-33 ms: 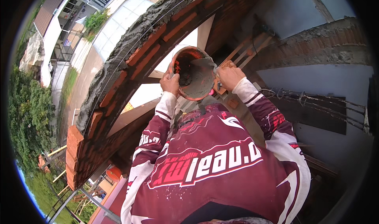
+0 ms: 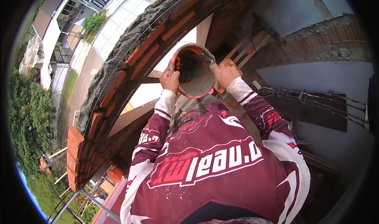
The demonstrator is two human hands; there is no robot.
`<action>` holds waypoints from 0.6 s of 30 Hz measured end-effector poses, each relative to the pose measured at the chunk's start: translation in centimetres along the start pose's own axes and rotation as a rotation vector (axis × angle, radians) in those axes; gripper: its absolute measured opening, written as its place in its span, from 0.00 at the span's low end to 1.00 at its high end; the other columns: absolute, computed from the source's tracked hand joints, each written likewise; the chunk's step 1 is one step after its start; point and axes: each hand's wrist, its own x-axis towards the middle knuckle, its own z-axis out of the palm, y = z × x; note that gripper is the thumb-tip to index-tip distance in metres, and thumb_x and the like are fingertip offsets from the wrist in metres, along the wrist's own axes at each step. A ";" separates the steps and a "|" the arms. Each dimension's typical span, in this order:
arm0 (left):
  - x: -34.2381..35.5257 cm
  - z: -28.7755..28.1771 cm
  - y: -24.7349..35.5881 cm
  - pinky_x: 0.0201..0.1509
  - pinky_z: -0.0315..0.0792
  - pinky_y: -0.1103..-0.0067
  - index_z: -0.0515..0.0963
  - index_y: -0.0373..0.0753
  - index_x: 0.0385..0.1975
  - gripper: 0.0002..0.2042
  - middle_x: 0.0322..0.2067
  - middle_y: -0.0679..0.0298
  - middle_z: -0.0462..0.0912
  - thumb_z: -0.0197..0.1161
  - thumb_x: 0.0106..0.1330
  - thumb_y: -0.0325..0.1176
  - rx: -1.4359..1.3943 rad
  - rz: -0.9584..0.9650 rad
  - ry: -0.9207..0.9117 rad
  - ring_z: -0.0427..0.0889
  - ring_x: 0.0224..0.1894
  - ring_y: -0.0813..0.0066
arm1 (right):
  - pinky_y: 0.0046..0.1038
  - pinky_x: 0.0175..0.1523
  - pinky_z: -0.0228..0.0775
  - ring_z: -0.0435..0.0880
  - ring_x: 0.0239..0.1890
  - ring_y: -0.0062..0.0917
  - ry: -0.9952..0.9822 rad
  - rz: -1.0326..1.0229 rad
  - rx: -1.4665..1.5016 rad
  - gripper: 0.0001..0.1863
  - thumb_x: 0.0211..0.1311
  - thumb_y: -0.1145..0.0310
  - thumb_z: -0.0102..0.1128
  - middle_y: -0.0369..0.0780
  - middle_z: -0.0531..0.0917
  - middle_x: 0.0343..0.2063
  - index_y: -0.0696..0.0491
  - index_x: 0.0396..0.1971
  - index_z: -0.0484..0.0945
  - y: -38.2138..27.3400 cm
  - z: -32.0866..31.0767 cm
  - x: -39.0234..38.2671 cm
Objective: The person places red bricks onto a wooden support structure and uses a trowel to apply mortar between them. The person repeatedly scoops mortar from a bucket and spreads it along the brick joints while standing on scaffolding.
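An orange bucket [image 2: 194,90] smeared with grey mortar is tipped so its mouth faces me. My left hand [image 2: 170,81] grips its left rim, thumb inside and fingers outside. At the opposite rim my right hand [image 2: 227,74] is closed around what looks like a mortar-coated trowel [image 2: 212,64]; the fist hides most of it. Wet mortar [image 2: 201,77] clings to the inner wall, while the bottom is dark.
On the left, a curving brick wall [image 2: 136,66] carries fresh mortar, with a string line running along it. Wooden boards [image 2: 246,52] lie beyond my right hand. Rebar [image 2: 316,99] sticks out at the right. Beyond the wall there is a drop to a street.
My right hand has shifted slightly left and up at the rim. The grey flat edge beside it covers less of the mouth, and more dark interior shows. My left hand keeps its grip.
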 end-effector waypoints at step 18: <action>1.3 5.0 9.8 0.34 0.73 0.86 0.81 0.27 0.53 0.22 0.34 0.69 0.85 0.60 0.56 0.18 -0.160 0.295 -0.307 0.77 0.28 0.87 | 0.37 0.37 0.83 0.90 0.35 0.37 0.326 0.194 -0.119 0.08 0.65 0.68 0.55 0.44 0.86 0.32 0.57 0.36 0.77 -4.9 -4.1 -0.7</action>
